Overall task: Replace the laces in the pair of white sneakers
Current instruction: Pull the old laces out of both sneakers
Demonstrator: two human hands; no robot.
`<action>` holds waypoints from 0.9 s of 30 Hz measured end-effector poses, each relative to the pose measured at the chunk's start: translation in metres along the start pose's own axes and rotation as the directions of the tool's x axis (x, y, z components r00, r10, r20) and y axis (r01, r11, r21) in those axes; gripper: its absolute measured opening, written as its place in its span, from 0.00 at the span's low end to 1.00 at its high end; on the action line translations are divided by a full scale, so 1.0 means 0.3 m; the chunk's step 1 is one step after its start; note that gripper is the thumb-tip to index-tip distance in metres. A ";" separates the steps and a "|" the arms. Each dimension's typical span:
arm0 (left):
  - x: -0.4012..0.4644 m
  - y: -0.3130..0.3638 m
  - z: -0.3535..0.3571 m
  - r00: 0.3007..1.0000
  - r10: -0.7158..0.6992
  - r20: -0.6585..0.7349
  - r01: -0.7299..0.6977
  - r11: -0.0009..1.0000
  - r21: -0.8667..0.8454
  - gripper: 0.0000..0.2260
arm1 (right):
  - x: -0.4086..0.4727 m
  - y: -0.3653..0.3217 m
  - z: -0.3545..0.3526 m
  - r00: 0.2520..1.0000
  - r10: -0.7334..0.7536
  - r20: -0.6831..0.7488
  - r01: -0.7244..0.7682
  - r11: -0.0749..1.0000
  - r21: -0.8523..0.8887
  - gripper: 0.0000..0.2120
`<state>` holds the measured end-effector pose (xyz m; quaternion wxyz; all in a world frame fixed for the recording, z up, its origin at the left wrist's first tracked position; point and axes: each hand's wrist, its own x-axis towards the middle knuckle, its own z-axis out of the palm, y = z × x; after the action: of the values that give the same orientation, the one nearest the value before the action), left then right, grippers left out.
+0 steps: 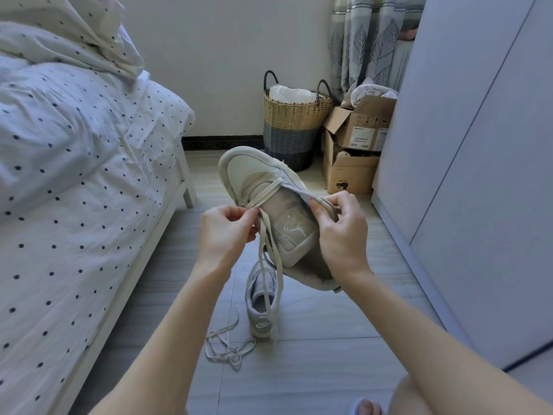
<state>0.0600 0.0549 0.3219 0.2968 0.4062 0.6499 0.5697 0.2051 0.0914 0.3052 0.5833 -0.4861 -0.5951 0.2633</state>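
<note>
Above grey floor (pixel 329 369) beside bed (pixel 74 175), both hands pinch sneaker (pixel 287 217) laces (pixel 270 187).

Grey plank floor (pixel 314 369), dotted bed (pixel 74 175) left, wardrobe (pixel 478 145) right, leaf-print curtain (pixel 368 46), perhaps window behind.

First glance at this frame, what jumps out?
The white sneaker held up mid-frame: the left hand pinches its lace, which dangles down, while the right hand grips the shoe's right edge, fingers pinching there. On the floor below stands the second sneaker beside a loose lace in a tangle. A polka-dot bed fills the left; a woven basket stands at the far wall.
</note>
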 end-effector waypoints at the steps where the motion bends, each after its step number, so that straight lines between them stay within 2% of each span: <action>1: 0.001 -0.006 0.001 0.999 0.052 -0.006 -0.052 0.994 0.093 0.08 | 0.000 0.001 0.000 1.000 -0.007 0.007 0.007 1.000 -0.013 0.10; 3: 0.004 -0.018 0.003 0.984 0.178 0.017 -0.175 0.939 0.297 0.07 | 0.005 0.005 -0.003 1.000 -0.008 0.026 0.009 0.999 -0.038 0.10; 5: 0.010 -0.023 0.006 0.961 0.273 0.040 -0.264 0.866 0.425 0.06 | 0.013 0.010 -0.010 0.999 -0.013 0.053 0.018 0.996 -0.083 0.11; 9: 0.017 -0.004 -0.011 0.899 0.436 0.043 -0.381 0.731 0.566 0.05 | 0.030 0.021 -0.029 0.993 -0.054 0.108 0.076 0.976 -0.206 0.11; 12: 0.030 -0.004 -0.034 0.890 0.454 0.051 -0.389 0.693 0.607 0.05 | 0.047 0.031 -0.043 0.977 -0.120 0.176 0.163 0.954 -0.252 0.09; 14: 0.033 -0.013 -0.047 0.913 0.400 0.079 -0.365 0.715 0.596 0.05 | 0.052 0.037 -0.048 0.969 -0.126 0.210 0.180 0.949 -0.261 0.08; 17: 0.024 -0.021 -0.051 0.968 0.192 0.162 -0.250 0.806 0.536 0.07 | 0.050 0.044 -0.049 0.971 -0.109 0.215 0.172 0.937 -0.304 0.08; 20: 0.003 -0.033 -0.036 0.978 0.036 0.206 -0.143 0.836 0.530 0.14 | 0.047 0.051 -0.050 0.981 -0.083 0.175 0.132 0.948 -0.291 0.09; 23: -0.011 -0.035 -0.010 0.983 -0.031 0.182 -0.056 0.888 0.456 0.17 | 0.044 0.045 -0.044 0.994 -0.015 0.106 0.039 0.974 -0.224 0.10; 25: -0.014 -0.029 0.008 0.986 -0.076 0.147 0.029 0.955 0.296 0.13 | 0.039 0.043 -0.039 0.996 0.024 0.082 -0.007 0.978 -0.210 0.10; 27: -0.011 -0.024 0.017 0.993 -0.074 0.095 0.052 0.975 0.215 0.09 | 0.037 0.042 -0.036 0.995 0.036 0.089 -0.017 0.977 -0.212 0.11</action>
<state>0.0647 0.0545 0.3138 0.3027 0.4433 0.7034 0.4660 0.2205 0.1035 0.3009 0.4970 -0.5403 -0.6393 0.2286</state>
